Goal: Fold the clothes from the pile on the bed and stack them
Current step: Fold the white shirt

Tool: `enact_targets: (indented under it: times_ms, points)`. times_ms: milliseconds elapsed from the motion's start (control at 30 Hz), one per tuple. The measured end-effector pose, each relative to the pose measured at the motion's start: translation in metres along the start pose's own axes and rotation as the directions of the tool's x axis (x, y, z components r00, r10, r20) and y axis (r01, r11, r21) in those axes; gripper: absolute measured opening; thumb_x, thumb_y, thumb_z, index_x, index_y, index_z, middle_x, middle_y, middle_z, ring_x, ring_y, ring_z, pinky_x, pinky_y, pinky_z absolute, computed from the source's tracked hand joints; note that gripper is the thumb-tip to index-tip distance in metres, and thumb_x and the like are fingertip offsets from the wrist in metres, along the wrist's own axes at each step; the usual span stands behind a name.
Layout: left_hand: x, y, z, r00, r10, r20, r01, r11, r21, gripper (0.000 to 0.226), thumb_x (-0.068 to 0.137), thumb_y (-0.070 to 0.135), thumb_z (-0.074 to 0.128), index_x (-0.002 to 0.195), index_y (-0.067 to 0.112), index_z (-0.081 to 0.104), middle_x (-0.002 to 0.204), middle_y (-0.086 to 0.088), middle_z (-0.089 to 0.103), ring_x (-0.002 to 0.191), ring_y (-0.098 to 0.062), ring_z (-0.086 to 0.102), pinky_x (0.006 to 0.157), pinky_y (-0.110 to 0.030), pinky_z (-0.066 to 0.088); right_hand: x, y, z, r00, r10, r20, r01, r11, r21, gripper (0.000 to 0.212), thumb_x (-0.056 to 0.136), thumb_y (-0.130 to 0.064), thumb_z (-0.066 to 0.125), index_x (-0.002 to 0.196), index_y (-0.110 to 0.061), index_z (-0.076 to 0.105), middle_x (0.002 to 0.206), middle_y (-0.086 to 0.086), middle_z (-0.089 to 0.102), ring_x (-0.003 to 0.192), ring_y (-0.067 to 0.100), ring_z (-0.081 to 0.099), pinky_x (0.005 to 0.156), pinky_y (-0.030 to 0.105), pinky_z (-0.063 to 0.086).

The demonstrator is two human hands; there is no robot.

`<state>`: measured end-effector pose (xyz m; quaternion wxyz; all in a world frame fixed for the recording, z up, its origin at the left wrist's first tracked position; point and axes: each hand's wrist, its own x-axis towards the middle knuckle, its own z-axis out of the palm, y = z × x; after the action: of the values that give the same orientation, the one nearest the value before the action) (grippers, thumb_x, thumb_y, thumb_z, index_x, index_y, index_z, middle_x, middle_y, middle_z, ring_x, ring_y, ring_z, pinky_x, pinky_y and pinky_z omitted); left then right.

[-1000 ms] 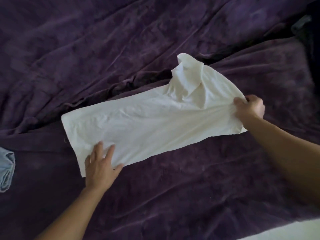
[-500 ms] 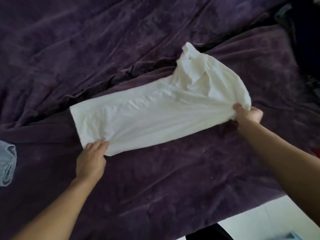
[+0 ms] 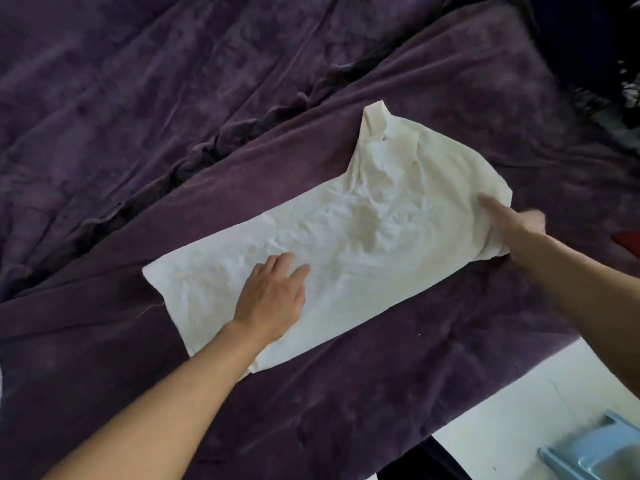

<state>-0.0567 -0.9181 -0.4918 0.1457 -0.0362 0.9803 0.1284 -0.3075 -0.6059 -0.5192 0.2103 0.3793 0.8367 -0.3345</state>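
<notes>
Under the left hand [image 3: 273, 299] lay the narrower end of the white garment [image 3: 363, 237], and from my remote seat I saw that hand flat on the cloth, palm down, fingers straight and slightly apart, pressing rather than holding. Away from its fingertips the garment ran as a long folded strip across the purple bedspread [image 3: 156, 133] to the right hand [image 3: 516, 226]. That hand pinched the wider end: one digit lay stretched on top of the fabric while the rest curled beneath the bunched edge (motion blur hid the finer detail). Beyond that grip a narrow flap of the garment stuck out, creased and rumpled. Past the right hand, at the frame's edge, I made out a dark heap of clothes [image 3: 620, 84], with a red scrap [image 3: 628, 242] nearer the wrist. Below the right forearm showed pale floor [image 3: 502, 420] and a blue object [image 3: 595, 452], too blurred to name
</notes>
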Motion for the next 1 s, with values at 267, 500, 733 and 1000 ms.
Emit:
enact_targets:
  times_ms: [267,500,733,1000]
  points:
    - [0.161,0.052,0.023,0.948,0.033,0.318,-0.040,0.999,0.014,0.065,0.094,0.014,0.038,0.149,0.039,0.014,0.160,0.002,-0.003,0.146,-0.024,0.001,0.113,-0.043,0.017,0.013,-0.009,0.008,0.946,-0.199,0.254,0.167,0.976,0.141,0.035,0.072,-0.035,0.082,0.096,-0.017,0.063,0.089,-0.001,0.069,0.072,0.015,0.067,0.059,0.029,0.055]
    - [0.131,-0.001,-0.015,0.955,-0.295,-0.031,0.254,0.867,-0.428,0.038,0.089,0.004,0.049,0.126,0.009,0.058,0.126,-0.013,0.054,0.115,-0.031,0.053,0.096,-0.035,0.040,-0.079,-0.044,-0.007,0.677,-0.700,0.227,0.721,0.693,-0.015,0.025,0.084,-0.035,0.069,0.073,-0.016,0.060,0.070,0.000,0.064,0.062,0.019,0.062,0.053,0.034,0.049]
    - [0.035,-0.102,-0.045,0.686,-0.726,-0.052,0.642,0.637,-0.427,0.028,0.088,0.003,0.050,0.111,0.007,0.067,0.111,-0.017,0.067,0.102,-0.035,0.061,0.088,-0.037,0.045,-0.198,-0.002,0.089,0.301,-0.639,0.708,0.951,0.147,-0.272,0.042,0.092,-0.038,0.054,0.130,-0.023,0.043,0.115,0.004,0.053,0.085,0.037,0.061,0.063,0.035,0.037]
    - [0.013,-0.056,-0.021,0.859,-0.500,-0.111,0.443,0.835,-0.327,0.030,0.089,0.009,0.052,0.118,0.008,0.061,0.121,-0.012,0.054,0.108,-0.033,0.054,0.086,-0.043,0.046,-0.181,0.056,0.093,0.400,-0.603,0.691,0.891,0.434,-0.137,0.040,0.091,-0.038,0.059,0.130,-0.027,0.056,0.124,-0.007,0.058,0.104,0.015,0.062,0.082,0.029,0.047]
